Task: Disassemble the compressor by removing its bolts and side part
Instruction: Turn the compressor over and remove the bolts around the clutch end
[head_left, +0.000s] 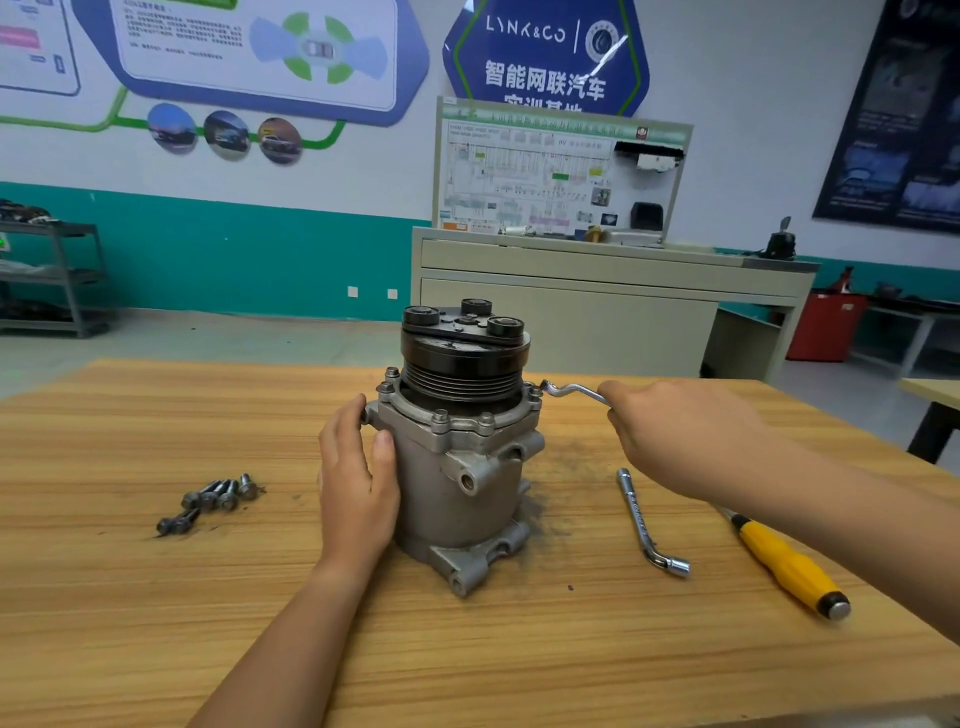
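Mid-desk, upright on its mounting end: compressor (452, 483), pulley uppermost. Left hand (358, 478) grips the housing's left side, thumb on the front. Right hand (685, 431) grips the handle of a bent wrench (571, 391), its head set on a flange bolt (535, 392) at the housing's right.

Toward the left edge: cluster of removed bolts (218, 496), loose. Toward the right edge: L-shaped socket wrench (649, 519) and yellow-handled screwdriver (789, 566), idle.

Status, as judged: partly done. At least 4 flange bolts are seated and the side part (410, 418) is not yet separated, so more undoing and the lift-off remain.
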